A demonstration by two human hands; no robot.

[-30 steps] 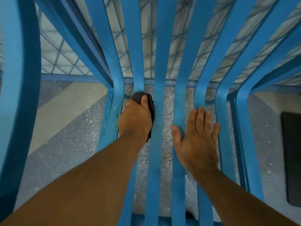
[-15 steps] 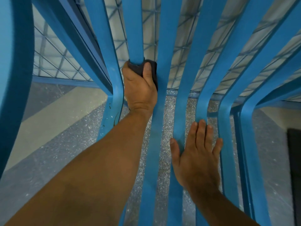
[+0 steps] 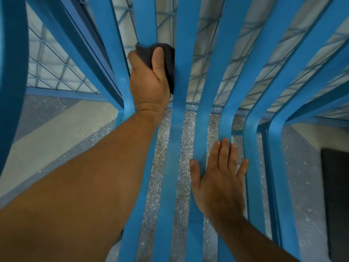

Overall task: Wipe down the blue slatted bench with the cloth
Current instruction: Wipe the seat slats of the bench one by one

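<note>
1. The left hand (image 3: 149, 82) grips a dark crumpled cloth (image 3: 167, 53) against one upright back slat of the blue slatted bench (image 3: 186, 35). The thumb lies over the front of the cloth and the fingers curl out of sight behind the slat.
2. The cloth's right edge touches the next slat over, filling the gap between the two. The slat above the cloth runs bare to the top of the view.
3. The right hand (image 3: 219, 182) lies flat on the seat, fingers straight and slightly spread. The palm spans two slats near their bend and the little finger reaches the edge of a third.
4. Narrow open gaps separate all the slats. The slats to the right of both hands are uncovered.
5. Through the seat gaps shows a grey speckled floor (image 3: 187, 129); behind the back slats stands a blue wire-mesh panel (image 3: 56, 69).
6. A black rectangular mat (image 3: 336, 195) lies on the floor at the far right edge.
</note>
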